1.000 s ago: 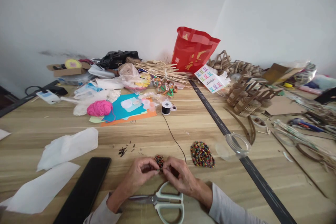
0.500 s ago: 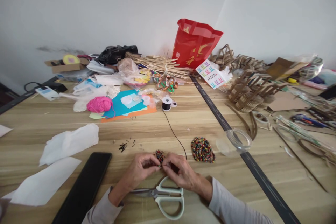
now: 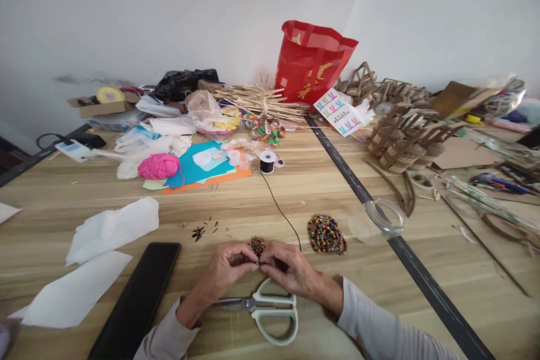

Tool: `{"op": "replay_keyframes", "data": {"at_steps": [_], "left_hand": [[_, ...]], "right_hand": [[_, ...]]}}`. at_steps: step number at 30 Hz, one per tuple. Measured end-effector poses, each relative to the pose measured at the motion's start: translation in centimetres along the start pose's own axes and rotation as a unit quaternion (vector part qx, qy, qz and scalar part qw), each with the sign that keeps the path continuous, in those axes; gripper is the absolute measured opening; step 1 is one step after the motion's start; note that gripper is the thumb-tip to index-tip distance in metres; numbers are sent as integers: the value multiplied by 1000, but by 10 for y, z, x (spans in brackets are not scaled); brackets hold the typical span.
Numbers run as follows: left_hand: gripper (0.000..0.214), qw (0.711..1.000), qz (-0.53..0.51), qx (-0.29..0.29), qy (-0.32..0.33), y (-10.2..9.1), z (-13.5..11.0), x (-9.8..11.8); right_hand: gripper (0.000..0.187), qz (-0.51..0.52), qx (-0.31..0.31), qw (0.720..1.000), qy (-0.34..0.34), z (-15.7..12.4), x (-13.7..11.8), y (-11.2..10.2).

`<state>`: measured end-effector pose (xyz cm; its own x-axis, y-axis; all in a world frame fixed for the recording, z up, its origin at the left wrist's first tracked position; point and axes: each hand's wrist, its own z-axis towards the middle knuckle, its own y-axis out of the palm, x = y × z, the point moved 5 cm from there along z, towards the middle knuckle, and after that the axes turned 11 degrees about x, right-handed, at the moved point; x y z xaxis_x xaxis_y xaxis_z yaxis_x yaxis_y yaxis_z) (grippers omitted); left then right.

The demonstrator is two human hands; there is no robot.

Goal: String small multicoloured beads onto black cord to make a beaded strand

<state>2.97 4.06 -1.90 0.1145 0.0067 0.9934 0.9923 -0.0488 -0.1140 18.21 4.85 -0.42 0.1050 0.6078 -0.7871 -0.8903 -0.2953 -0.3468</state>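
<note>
My left hand [image 3: 224,273] and my right hand [image 3: 289,273] meet at the near edge of the wooden table [image 3: 295,202], fingers pinched together on a small beaded piece [image 3: 256,246] of coloured beads. A thin black cord [image 3: 279,209] runs from my right hand up to a black spool [image 3: 267,162]. A larger flat pile of coloured beads [image 3: 326,234] lies just right of my right hand. Scissors with pale green handles [image 3: 264,308] lie under my wrists.
A black phone [image 3: 137,297] and white paper sheets [image 3: 110,228] lie at the left. A clear round lid [image 3: 383,217] sits by a dark seam strip [image 3: 358,188]. Pink yarn [image 3: 158,166], coloured paper, a red bag [image 3: 310,62], sticks and cardboard baskets [image 3: 400,143] crowd the back.
My hands stay pinched on the beaded piece with small finger shifts. The view has tilted slightly, so everything sits a little higher in the picture.
</note>
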Motion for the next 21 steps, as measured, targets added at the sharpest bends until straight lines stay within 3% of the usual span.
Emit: {"op": "replay_keyframes", "data": {"at_steps": [11,16,21], "left_hand": [[10,1000,0,-10,-30,3,0,4],[12,999,-10,-3,-41,1,-2,6],[11,999,-19,4,-39,4,-2,6]], "right_hand": [[8,-1,-19,999,-31,3,-10,-4],[28,34,39,998,-37,7,-14,-16],[25,50,42,998,-12,6,-11,-15]]}}
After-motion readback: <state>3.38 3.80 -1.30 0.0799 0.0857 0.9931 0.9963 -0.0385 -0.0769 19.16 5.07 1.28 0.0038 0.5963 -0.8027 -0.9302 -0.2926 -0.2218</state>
